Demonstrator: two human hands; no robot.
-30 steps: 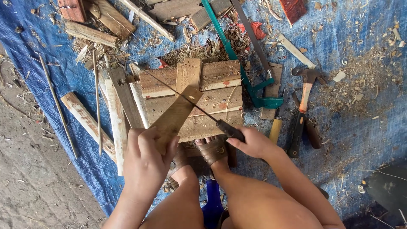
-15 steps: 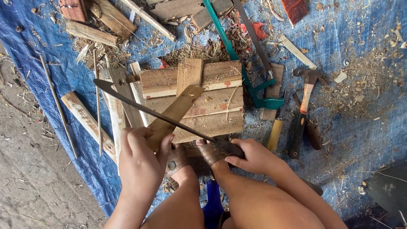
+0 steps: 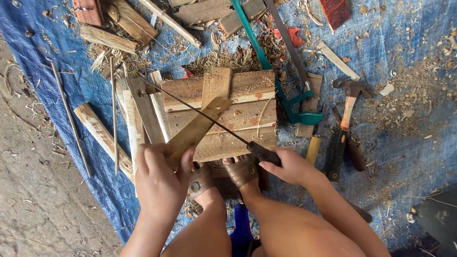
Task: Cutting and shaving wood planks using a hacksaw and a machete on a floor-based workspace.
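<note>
My left hand (image 3: 159,178) grips the near end of a narrow wooden strip (image 3: 197,129) that slants up and to the right over a stack of wooden boards (image 3: 238,119). My right hand (image 3: 290,167) is closed on the dark handle of a thin-bladed saw (image 3: 200,113). Its blade runs up and to the left across the strip, touching it near its far end. Both my sandalled feet (image 3: 223,178) press on the near edge of the boards, between my hands.
A blue tarp (image 3: 404,133) strewn with wood shavings covers the ground. A hammer (image 3: 346,119), a green-framed saw (image 3: 281,95) and other dark-handled tools lie right of the boards. Loose slats (image 3: 102,135) and thin rods lie left. Bare concrete (image 3: 33,204) is at far left.
The saw slid away from me to the upper left, then drew back toward my right hand. My left hand kept hold of the strip.
</note>
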